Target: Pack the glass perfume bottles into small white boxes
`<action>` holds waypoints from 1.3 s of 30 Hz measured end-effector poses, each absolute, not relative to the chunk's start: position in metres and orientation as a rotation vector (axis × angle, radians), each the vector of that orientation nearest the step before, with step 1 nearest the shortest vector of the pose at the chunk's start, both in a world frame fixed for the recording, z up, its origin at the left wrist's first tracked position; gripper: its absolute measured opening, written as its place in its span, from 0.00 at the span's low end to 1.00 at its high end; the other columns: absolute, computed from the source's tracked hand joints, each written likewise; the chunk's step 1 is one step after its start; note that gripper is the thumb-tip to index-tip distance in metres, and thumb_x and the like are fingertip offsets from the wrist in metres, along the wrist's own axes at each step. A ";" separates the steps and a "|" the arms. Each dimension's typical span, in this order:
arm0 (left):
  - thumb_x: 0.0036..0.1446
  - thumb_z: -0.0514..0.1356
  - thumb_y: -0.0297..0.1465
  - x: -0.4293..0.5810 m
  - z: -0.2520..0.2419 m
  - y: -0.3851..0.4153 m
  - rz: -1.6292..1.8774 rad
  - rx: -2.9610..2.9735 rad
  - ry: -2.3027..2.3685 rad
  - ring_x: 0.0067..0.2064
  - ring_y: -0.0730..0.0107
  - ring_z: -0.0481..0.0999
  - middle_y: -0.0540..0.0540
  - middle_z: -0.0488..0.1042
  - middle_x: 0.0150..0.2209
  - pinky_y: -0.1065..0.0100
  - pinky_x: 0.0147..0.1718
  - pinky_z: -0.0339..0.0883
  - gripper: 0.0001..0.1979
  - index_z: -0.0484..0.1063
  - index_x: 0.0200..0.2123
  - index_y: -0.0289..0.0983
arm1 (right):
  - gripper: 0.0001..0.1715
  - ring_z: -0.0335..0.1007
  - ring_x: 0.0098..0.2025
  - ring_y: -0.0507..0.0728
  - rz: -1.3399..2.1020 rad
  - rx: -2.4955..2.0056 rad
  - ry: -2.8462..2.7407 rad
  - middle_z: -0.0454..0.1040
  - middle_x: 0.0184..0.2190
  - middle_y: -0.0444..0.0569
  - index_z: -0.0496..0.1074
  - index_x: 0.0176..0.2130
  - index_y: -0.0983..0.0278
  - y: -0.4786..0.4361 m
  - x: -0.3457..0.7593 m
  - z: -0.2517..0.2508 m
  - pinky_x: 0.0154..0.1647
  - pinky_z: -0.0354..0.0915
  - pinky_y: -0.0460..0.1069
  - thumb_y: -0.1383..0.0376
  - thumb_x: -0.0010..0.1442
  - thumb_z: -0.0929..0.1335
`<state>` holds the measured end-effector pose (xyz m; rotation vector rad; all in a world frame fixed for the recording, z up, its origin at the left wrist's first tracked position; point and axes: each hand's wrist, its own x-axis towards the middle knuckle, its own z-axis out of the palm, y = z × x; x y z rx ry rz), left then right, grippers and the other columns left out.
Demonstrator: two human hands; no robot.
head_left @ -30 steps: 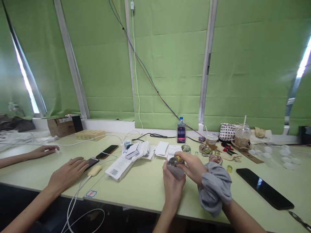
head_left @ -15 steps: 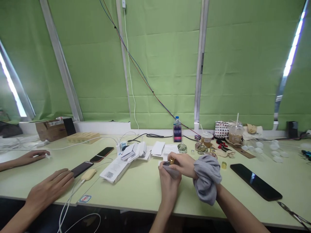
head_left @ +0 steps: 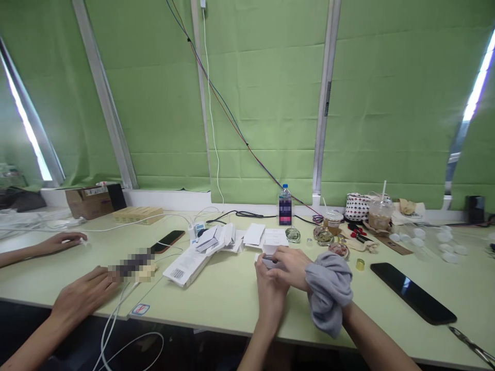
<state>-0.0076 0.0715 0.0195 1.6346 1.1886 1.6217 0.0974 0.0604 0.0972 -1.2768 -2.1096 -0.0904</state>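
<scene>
My left hand [head_left: 269, 291] and my right hand [head_left: 291, 265] meet over the pale green table [head_left: 232, 293], both closed round a small object wrapped in grey cloth [head_left: 269, 262]; the object itself is mostly hidden now. A bunched grey sleeve [head_left: 328, 291] sits on my right wrist. Round glass bottles [head_left: 293, 235] and small dishes [head_left: 323, 236] stand just beyond my hands. A small yellow cap [head_left: 360, 264] lies to the right.
Another person's hands rest at the left: one [head_left: 83, 296] by a blurred phone [head_left: 133, 262], one [head_left: 60, 241] farther back. White leaflets and boxes [head_left: 209, 247], a water bottle [head_left: 285, 205], an iced drink cup [head_left: 379, 215], a black tablet [head_left: 413, 293] and cables lie about.
The gold-capped object that showed between my hands is now covered by my fingers and the cloth. The view has shifted slightly. The other person's near hand moved back from the phone.
</scene>
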 end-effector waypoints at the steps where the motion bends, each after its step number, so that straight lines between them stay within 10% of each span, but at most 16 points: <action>1: 0.49 0.62 0.33 -0.008 0.018 0.072 1.619 1.643 1.166 0.50 0.54 0.72 0.35 0.64 0.52 0.54 0.46 0.67 0.37 0.48 0.58 0.38 | 0.08 0.72 0.33 0.57 -0.111 -1.276 -2.135 0.76 0.32 0.47 0.75 0.33 0.58 0.061 0.096 0.095 0.34 0.65 0.50 0.57 0.55 0.71; 39: 0.57 0.56 0.38 -0.013 0.011 0.063 1.473 1.992 1.532 0.55 0.48 0.66 0.33 0.59 0.53 0.49 0.48 0.63 0.29 0.52 0.58 0.35 | 0.12 0.69 0.44 0.60 -0.371 -0.994 -1.835 0.72 0.41 0.55 0.70 0.45 0.65 0.054 0.104 0.052 0.44 0.70 0.55 0.70 0.64 0.61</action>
